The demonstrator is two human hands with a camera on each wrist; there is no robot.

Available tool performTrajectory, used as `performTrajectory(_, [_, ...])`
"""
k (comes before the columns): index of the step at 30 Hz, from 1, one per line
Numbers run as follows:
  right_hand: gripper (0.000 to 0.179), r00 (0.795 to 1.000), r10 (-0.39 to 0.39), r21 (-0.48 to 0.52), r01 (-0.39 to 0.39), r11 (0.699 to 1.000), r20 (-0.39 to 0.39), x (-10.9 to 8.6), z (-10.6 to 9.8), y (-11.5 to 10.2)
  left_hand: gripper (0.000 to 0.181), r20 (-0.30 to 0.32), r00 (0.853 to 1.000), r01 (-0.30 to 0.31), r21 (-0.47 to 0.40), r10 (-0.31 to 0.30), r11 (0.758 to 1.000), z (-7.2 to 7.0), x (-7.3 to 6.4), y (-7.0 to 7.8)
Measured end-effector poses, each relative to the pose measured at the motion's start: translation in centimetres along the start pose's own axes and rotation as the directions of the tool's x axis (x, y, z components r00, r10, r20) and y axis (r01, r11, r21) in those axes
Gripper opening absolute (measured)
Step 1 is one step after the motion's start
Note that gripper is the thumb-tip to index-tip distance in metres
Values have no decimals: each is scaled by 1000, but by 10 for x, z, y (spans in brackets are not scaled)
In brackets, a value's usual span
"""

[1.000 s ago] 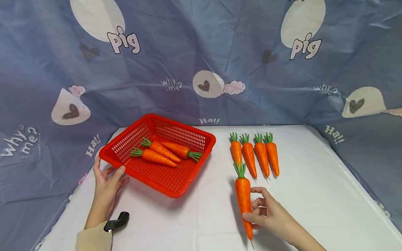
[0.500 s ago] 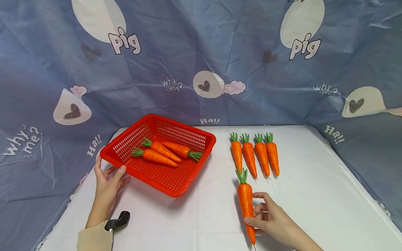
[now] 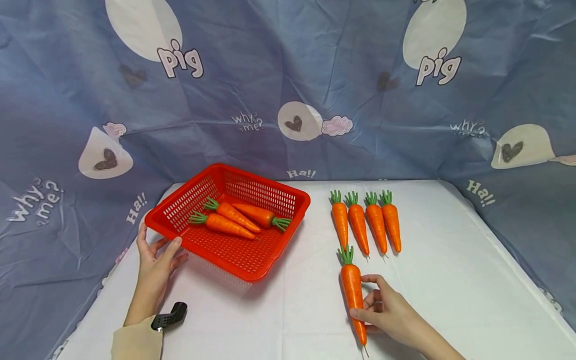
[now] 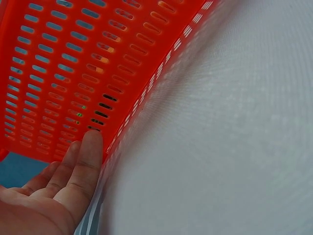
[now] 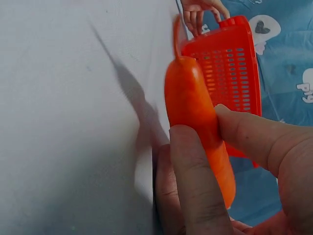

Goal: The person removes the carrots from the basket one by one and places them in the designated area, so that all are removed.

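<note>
In the head view, my right hand (image 3: pixel 393 310) pinches an orange carrot (image 3: pixel 351 285) with green leaf stubs, thumb near its tapered end. The right wrist view shows this carrot (image 5: pixel 188 93) between thumb and fingers, its shadow falling on the white tabletop. My left hand (image 3: pixel 155 267) holds the near left corner of a red perforated basket (image 3: pixel 283 255), thumb at the rim. Seen from the left wrist, fingers (image 4: pixel 88 161) press the basket's outer wall. Inside lie three carrots: one in front (image 3: pixel 227 226), one behind it (image 3: pixel 236 215), and one turned the other way (image 3: pixel 256 214).
Right of the basket, several carrots lie side by side in a row (image 3: pixel 358 222), leaves pointing away from me. The white tabletop (image 3: pixel 450 250) ends at a blue printed cloth (image 3: pixel 382 145) at the back and sides.
My right hand and its carrot have come slightly closer to me, away from the row, mostly during the first half second. My left hand and the basket stay in place.
</note>
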State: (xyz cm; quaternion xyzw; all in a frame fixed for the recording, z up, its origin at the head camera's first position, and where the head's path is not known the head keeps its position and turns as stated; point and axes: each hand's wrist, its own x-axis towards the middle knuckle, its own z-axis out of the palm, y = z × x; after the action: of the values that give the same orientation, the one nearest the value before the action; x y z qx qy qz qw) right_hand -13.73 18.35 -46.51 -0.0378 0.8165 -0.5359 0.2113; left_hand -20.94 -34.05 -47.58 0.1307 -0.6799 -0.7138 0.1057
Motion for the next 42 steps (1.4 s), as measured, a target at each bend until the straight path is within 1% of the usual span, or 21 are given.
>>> performTrajectory(5, [88, 1000, 8, -36, -8, 999, -20, 4, 0, -2, 102, -2, 1000, -3, -16, 3, 1000, 0, 1, 0])
performTrajectory(11, [89, 999, 32, -48, -33, 998, -36, 5, 0, -3, 102, -4, 1000, -14, -25, 14, 1000, 2, 0, 0])
performTrajectory(17, [87, 1000, 5, -47, -6, 999, -30, 3, -2, -3, 102, -10, 1000, -20, -23, 20, 1000, 3, -1, 1])
performTrajectory(19, [86, 999, -5, -70, 3, 998, -34, 3, -2, -4, 101, -8, 1000, -15, -19, 15, 1000, 3, -1, 1])
performTrajectory(24, [86, 999, -6, -166, -1, 986, -46, 4, -2, -4, 101, -5, 1000, -14, -4, 14, 1000, 3, 0, 1])
performTrajectory(27, [86, 999, -8, -191, 0, 982, -39, 4, -3, -4, 101, -4, 1000, -17, -11, 17, 1000, 2, 0, 0])
performTrajectory(35, [87, 999, -21, -199, 15, 980, -25, 4, -3, -5, 102, -6, 1000, -19, -9, 19, 1000, 1, 0, -1])
performTrajectory(42, [86, 999, -11, -223, 2, 975, -39, 5, -3, -6, 102, -5, 1000, -11, -4, 11, 1000, 1, 1, -1])
